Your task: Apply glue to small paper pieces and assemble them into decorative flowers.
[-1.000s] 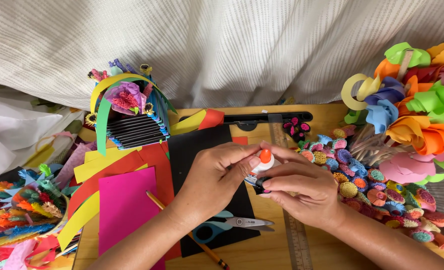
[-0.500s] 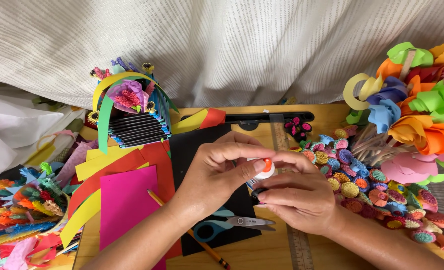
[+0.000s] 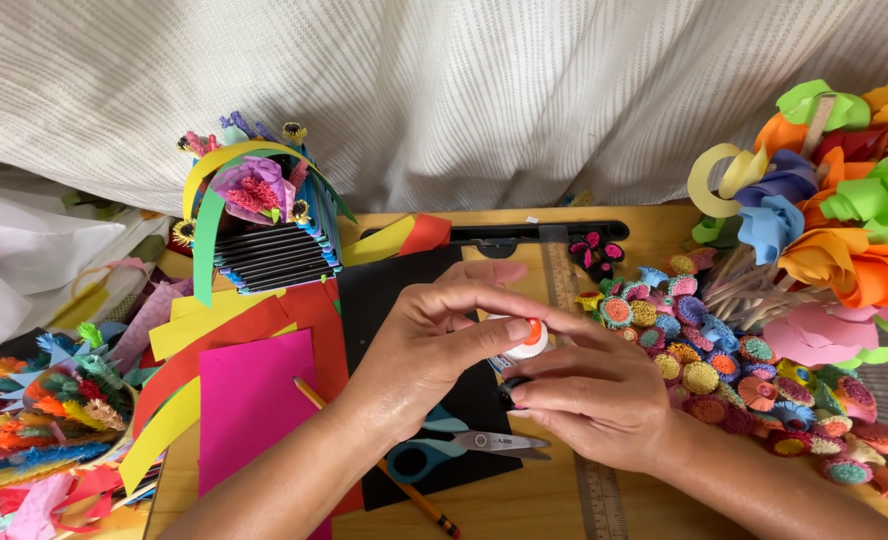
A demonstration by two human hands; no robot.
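between both hands: glue bottle [image 3: 530,340], left hand [image 3: 434,340] fingers pinching orange cap, right hand [image 3: 589,395] gripping below.

scissors: blue-handled scissors [image 3: 444,450] on black sheet [image 3: 384,300]
pencil: yellow pencil [image 3: 384,465] beside pink paper [image 3: 249,400]
ruler: steel ruler [image 3: 594,500] on wooden table [image 3: 524,505]
right: quilled paper flowers [image 3: 704,370], big paper blooms [image 3: 844,200]
back: white curtain [image 3: 464,90]
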